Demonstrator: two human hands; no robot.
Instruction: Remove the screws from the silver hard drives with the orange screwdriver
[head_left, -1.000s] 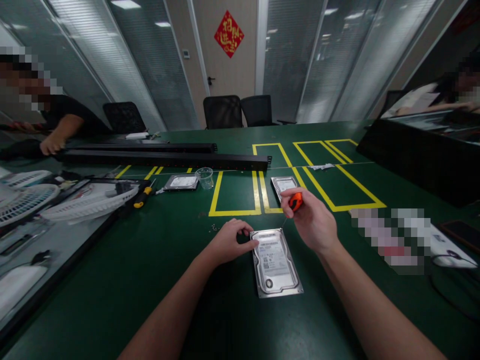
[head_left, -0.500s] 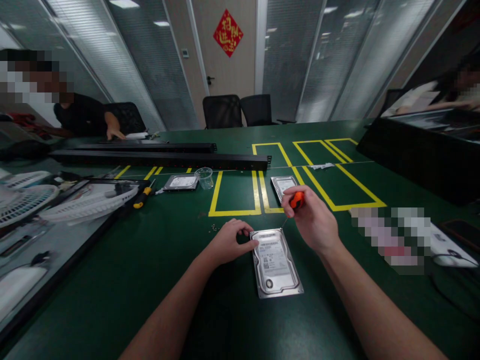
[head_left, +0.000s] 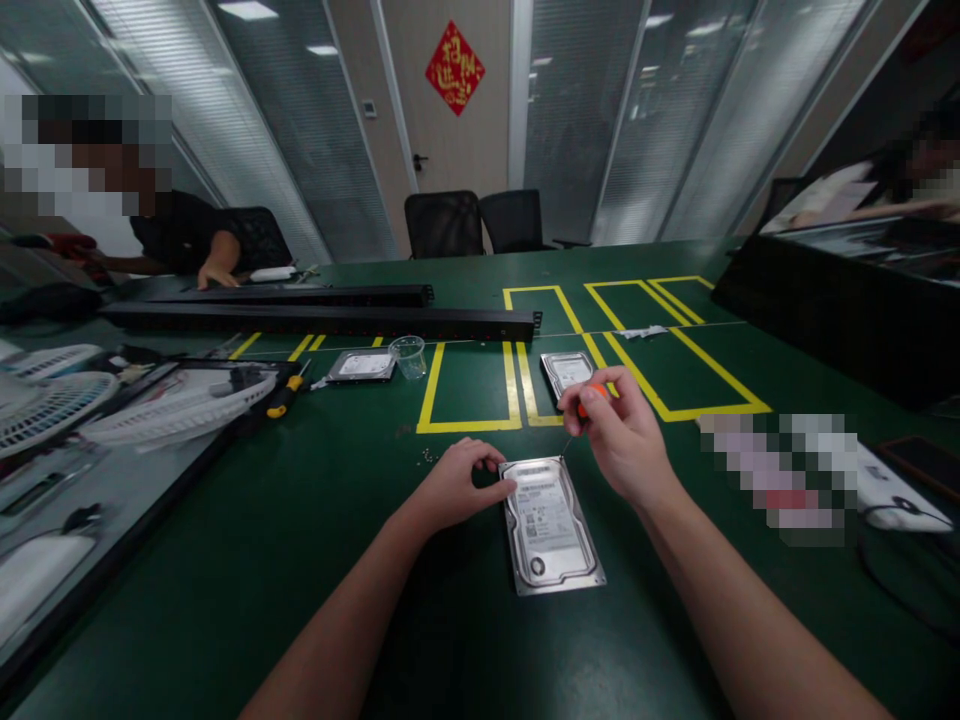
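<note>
A silver hard drive (head_left: 556,540) lies label up on the green table before me. My left hand (head_left: 471,480) grips its far left corner, with the thumb on the top edge and curled fingers beside the corner. In my right hand (head_left: 621,425) is a screwdriver (head_left: 591,400) with an orange-red handle, held tilted. Its thin shaft runs down to the drive's far right corner; whether a screw sits under the tip is too small to tell. Several tiny screws (head_left: 428,457) are scattered left of my left hand. Behind my right hand lies a second hard drive (head_left: 566,370).
Farther left are another hard drive (head_left: 363,365), a clear plastic cup (head_left: 409,357) and a yellow-black screwdriver (head_left: 287,392). Long black bars (head_left: 322,320) lie behind them. White fan grilles (head_left: 180,408) stand left; a black case (head_left: 840,300) stands right. Two other people sit at the table.
My right hand's fingers have shifted on the screwdriver handle, while the tip stays at the drive's corner. My left hand and the drive keep their place. The person at left has moved a hand leftward.
</note>
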